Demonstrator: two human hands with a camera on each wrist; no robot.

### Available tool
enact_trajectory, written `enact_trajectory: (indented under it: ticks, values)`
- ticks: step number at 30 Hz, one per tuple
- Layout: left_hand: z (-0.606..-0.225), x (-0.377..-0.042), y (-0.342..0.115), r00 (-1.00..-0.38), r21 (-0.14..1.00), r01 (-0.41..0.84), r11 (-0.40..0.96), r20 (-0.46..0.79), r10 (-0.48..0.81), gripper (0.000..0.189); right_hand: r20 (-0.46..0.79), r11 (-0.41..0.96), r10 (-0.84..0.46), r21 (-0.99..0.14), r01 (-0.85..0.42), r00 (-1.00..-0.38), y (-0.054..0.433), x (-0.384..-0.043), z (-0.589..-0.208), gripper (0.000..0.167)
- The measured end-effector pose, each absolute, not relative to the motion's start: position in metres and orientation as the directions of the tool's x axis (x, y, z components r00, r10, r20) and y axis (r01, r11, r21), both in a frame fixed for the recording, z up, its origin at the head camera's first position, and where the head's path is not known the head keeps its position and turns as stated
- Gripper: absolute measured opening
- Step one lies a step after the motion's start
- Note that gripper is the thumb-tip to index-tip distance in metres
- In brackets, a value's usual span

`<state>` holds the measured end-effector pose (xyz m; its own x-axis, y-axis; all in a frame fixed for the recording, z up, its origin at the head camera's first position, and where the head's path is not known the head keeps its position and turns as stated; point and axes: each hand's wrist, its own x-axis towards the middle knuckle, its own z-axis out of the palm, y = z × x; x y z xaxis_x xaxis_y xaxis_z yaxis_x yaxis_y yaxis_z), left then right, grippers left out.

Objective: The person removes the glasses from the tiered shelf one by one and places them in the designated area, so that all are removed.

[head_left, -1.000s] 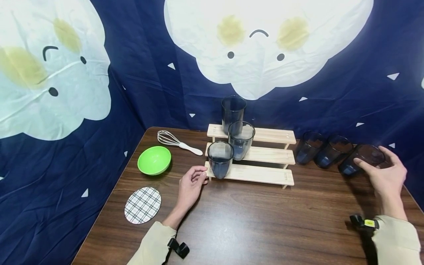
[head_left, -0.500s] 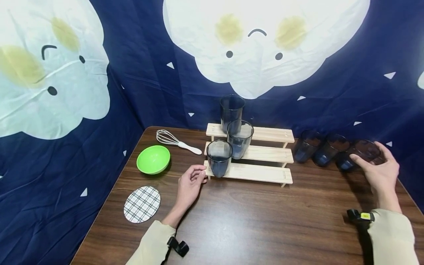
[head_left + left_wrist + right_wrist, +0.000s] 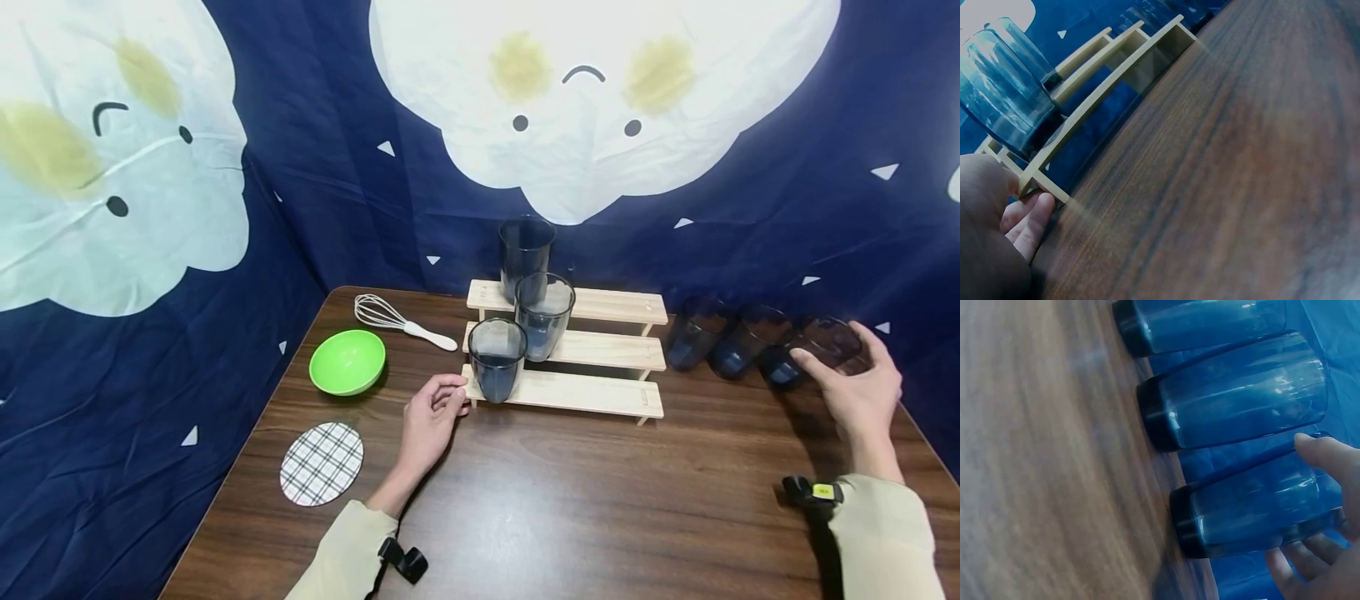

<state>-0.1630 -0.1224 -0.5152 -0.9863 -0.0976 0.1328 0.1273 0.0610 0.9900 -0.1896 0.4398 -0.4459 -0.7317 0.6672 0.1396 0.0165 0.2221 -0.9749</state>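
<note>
At the table's right side my right hand (image 3: 862, 387) grips the upper part of a dark blue-grey drinking glass (image 3: 1260, 506), thumb on one side and fingers on the other. That glass stands upright at the end of a row, beside a second glass (image 3: 750, 342) and a third glass (image 3: 697, 333). My left hand (image 3: 435, 417) holds the left end of the lowest tier of a wooden three-step display shelf (image 3: 585, 392); in the left wrist view its fingers (image 3: 1032, 225) curl by the shelf leg. One glass stands on each tier's left part: front glass (image 3: 498, 367), middle glass (image 3: 543, 321), back glass (image 3: 525, 254).
Left of the shelf lie a white whisk (image 3: 408, 323), a green bowl (image 3: 347, 362) and a round checked coaster (image 3: 322, 464). The brown wooden table (image 3: 600, 500) ends against a dark blue cloth backdrop (image 3: 337, 192) with cloud faces.
My right hand has shifted slightly left with its glass, bringing it closer to the neighbouring glass and more upright. The left hand stays at the shelf's end.
</note>
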Motion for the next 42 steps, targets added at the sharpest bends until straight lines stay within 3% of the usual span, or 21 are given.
enact_trajectory:
  ticks: [3,15,22,31,42]
  values:
    - [-0.516,-0.163,-0.122,-0.987,0.990,0.127,0.054,0.132,-0.095,0.015,0.143,0.281,0.675,-0.957,0.074,-0.724,0.441,-0.187,-0.448,0.088]
    - [-0.516,-0.161,-0.121,-0.985,0.989,0.135,0.063,0.140,-0.097,0.015,0.157,0.339,0.664,-0.935,0.107,-0.731,0.440,-0.183,-0.448,0.097]
    - [-0.514,-0.161,-0.121,-0.986,0.990,0.134,0.051,0.138,-0.097,0.015,0.149,0.297,0.676,-0.951,0.082,-0.722,0.437,-0.182,-0.444,0.101]
    - [-0.513,-0.161,-0.121,-0.985,0.990,0.136,0.049,0.140,-0.101,0.015,0.228,0.373,0.673,-0.926,0.056,-0.703,0.435,-0.180,-0.439,0.099]
    - [-0.515,-0.161,-0.122,-0.985,0.988,0.141,0.059,0.146,-0.096,0.015,0.186,0.361,0.699,-0.925,0.117,-0.690,0.426,-0.177,-0.431,0.089]
